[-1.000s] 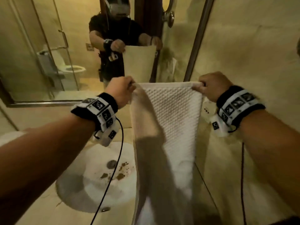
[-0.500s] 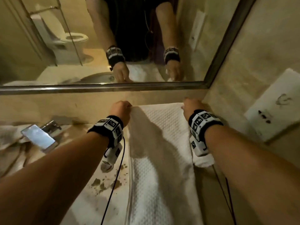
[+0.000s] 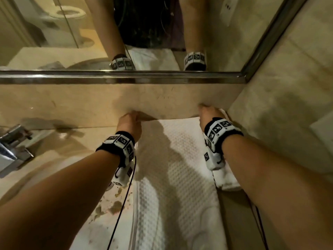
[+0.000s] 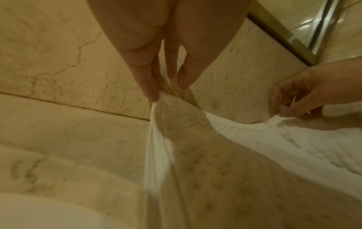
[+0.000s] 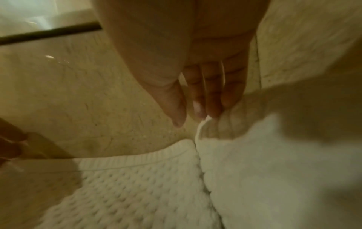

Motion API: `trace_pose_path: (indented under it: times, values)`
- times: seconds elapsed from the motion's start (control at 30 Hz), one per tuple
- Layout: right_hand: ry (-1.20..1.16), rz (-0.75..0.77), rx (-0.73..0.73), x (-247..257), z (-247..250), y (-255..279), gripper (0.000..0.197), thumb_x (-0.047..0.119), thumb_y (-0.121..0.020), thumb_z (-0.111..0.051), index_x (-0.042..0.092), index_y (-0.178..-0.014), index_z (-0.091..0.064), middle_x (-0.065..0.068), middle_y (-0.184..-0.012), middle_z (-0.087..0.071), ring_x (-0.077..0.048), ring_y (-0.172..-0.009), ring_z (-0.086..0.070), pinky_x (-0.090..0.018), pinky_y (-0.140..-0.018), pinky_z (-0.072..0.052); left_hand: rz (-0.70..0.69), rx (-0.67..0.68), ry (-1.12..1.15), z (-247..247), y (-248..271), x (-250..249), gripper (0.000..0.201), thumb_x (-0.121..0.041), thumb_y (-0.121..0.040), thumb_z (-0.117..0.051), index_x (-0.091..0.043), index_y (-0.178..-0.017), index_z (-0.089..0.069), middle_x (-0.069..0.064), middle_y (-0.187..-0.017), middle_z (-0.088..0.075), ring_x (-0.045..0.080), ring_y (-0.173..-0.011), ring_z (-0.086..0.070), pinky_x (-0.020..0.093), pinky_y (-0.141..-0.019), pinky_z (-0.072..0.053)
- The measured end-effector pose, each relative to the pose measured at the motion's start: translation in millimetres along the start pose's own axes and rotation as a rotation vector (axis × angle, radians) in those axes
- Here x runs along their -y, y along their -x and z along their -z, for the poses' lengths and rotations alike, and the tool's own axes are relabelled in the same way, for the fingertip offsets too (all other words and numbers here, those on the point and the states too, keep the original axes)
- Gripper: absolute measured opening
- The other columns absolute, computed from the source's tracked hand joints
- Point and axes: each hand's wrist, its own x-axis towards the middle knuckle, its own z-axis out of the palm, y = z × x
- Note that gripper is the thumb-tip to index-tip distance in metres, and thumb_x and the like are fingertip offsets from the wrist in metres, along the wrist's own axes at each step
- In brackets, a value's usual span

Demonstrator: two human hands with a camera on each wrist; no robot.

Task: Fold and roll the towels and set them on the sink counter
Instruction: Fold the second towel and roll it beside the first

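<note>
While both hands, left hand [image 3: 130, 123] and right hand [image 3: 209, 114], pinch the towel [image 3: 173, 168] by its far corners, spreading on the surface [image 3: 59, 141] looks underway; folding lengthwise should follow

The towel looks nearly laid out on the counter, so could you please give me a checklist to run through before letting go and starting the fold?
1. Left hand pinches the towel corner: ok.
2. Right hand grips the other far corner: ok.
3. Far edge reaches the back wall: ok.
4. Far edge flat on the counter: not ok, left corner lifted.
5. Towel clear of the dirty sink: not ok, left edge overlaps the basin.
6. Near end lying flat: cannot tell, out of view.
</note>
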Motion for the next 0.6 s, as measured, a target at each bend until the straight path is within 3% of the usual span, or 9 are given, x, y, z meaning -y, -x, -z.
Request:
trace_pose_path:
  times: [0.13, 0.2, 0.3, 0.4, 0.47, 0.53, 0.6]
  values:
    - [-0.071, -0.031, 0.062, -7.5, 17.8, 13.6, 0.028, 0.02, -0.092, -0.053, 0.013, -0.118, -0.05, -0.016, -0.11, -0.065, -0.036, -0.1, -0.062, -0.038, -0.084, -0.05, 0.047, 0.031, 0.046, 4.1, 18.7, 2.0, 0.044, -0.013, -0.089, -0.058, -0.011, -0.131, -0.046, 0.017, -0.13, -0.046, 0.035, -0.109, -0.055, 0.034, -0.096, -0.043]
    - [-0.165, -0.076, 0.097, -9.9, 29.4, 29.8, 0.032, 0.024, -0.092, -0.058, 0.01, -0.119, -0.051, -0.017, -0.114, -0.062, -0.035, -0.104, -0.06, -0.033, -0.082, -0.046, 0.099, 0.028, 0.092, 13.1, 35.9, 3.0, 0.049, -0.018, -0.088, -0.061, -0.011, -0.133, -0.043, 0.017, -0.132, -0.046, 0.033, -0.11, -0.056, 0.035, -0.095, -0.044]
    - [-0.405, -0.173, 0.085, -16.2, 38.1, 70.6, 0.028, 0.028, -0.086, -0.068, 0.008, -0.104, -0.058, -0.014, -0.11, -0.063, -0.03, -0.1, -0.06, -0.026, -0.077, -0.04, 0.213, 0.132, 0.153, 20.9, 79.2, 13.2, 0.053, -0.031, -0.087, -0.064, -0.009, -0.132, -0.045, 0.015, -0.128, -0.056, 0.031, -0.112, -0.057, 0.035, -0.091, -0.046]
    - [-0.567, -0.26, 0.214, -23.9, 29.7, 125.8, 0.024, 0.03, -0.083, -0.071, 0.01, -0.081, -0.058, -0.015, -0.096, -0.068, -0.029, -0.088, -0.064, -0.029, -0.073, -0.046, 0.382, 0.316, 0.136, 14.1, 130.6, 34.8, 0.067, -0.043, -0.087, -0.062, -0.007, -0.137, -0.037, 0.017, -0.129, -0.056, 0.032, -0.106, -0.061, 0.037, -0.09, -0.05]
    - [-0.555, -0.306, 0.335, -22.2, 13.3, 160.6, 0.029, 0.032, -0.085, -0.069, 0.009, -0.072, -0.057, -0.02, -0.087, -0.07, -0.026, -0.077, -0.063, -0.032, -0.068, -0.048, 0.458, 0.419, 0.117, 3.1, 156.7, 53.1, 0.078, -0.049, -0.086, -0.061, -0.004, -0.142, -0.031, 0.018, -0.138, -0.049, 0.033, -0.116, -0.055, 0.037, -0.095, -0.047]
    - [-0.507, -0.378, 0.371, -15.5, -5.4, 185.5, 0.033, 0.039, -0.086, -0.066, 0.011, -0.072, -0.055, -0.011, -0.078, -0.065, -0.022, -0.078, -0.058, -0.026, -0.063, -0.041, 0.554, 0.509, 0.218, -12.0, 175.1, 70.8, 0.09, -0.053, -0.082, -0.063, -0.003, -0.146, -0.025, 0.017, -0.145, -0.041, 0.033, -0.125, -0.048, 0.04, -0.101, -0.044]
    - [-0.444, -0.412, 0.398, -7.1, -24.0, 201.8, 0.039, 0.049, -0.084, -0.064, 0.015, -0.07, -0.051, -0.003, -0.073, -0.054, -0.022, -0.081, -0.055, -0.024, -0.063, -0.037, 0.626, 0.57, 0.306, -24.7, 188.6, 83.4, 0.104, -0.06, -0.073, -0.068, -0.005, -0.148, -0.022, 0.016, -0.143, -0.042, 0.034, -0.122, -0.05, 0.047, -0.1, -0.046]
